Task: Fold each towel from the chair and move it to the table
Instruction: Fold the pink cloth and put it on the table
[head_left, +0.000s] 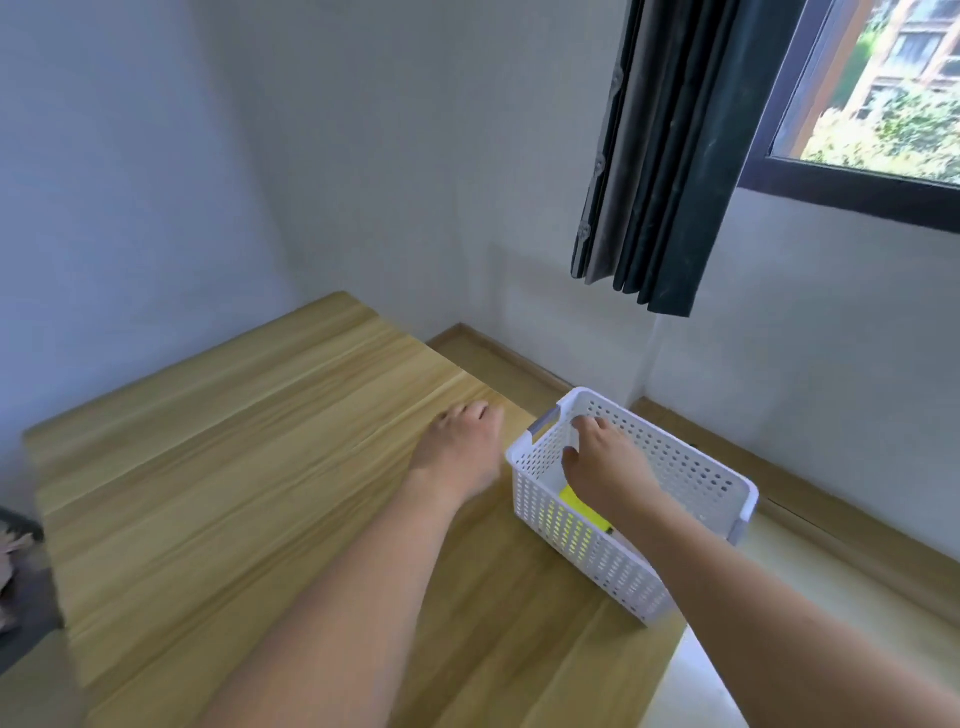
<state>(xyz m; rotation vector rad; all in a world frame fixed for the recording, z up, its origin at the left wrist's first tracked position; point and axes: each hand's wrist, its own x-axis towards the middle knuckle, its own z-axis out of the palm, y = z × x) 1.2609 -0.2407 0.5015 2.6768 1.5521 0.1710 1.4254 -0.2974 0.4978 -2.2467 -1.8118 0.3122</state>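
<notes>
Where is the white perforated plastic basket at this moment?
In the head view, the white perforated plastic basket stands at the right edge of the light wooden table, below the dark curtain. The right hand reaches into it; the left hand lies beside it.

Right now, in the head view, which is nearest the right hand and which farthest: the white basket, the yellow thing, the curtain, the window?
1. White basket: right hand reaches into it.
2. Yellow thing: inside the basket, just below the hand.
3. Curtain: hanging above, against the wall.
4. Window: upper right, beyond the curtain.
</notes>
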